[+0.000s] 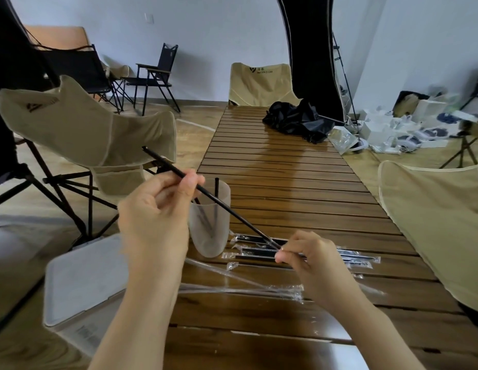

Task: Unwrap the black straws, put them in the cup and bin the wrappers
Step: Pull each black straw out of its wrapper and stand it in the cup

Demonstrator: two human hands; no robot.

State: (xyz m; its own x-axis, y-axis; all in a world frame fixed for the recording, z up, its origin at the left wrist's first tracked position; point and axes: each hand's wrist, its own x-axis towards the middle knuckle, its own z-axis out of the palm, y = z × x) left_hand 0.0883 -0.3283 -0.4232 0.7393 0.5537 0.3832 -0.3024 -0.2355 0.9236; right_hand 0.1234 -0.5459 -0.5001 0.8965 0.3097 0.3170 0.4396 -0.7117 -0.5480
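Left hand (157, 206) pinches thin stiff light black plastic straw (219, 202) mid-shaft, right hand (310, 259) pinches its slippery clear wrapper end; likely slides off easily.

Slatted wooden table (286, 182): cup (210, 225), wrapped straws (347, 256), empty wrappers (246, 288), black bag (296, 120)

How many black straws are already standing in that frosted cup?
2 at least. One straw pokes up above the rim at the middle; another leans at the left side, behind the left hand. The cup is cloudy, so more may be hidden.
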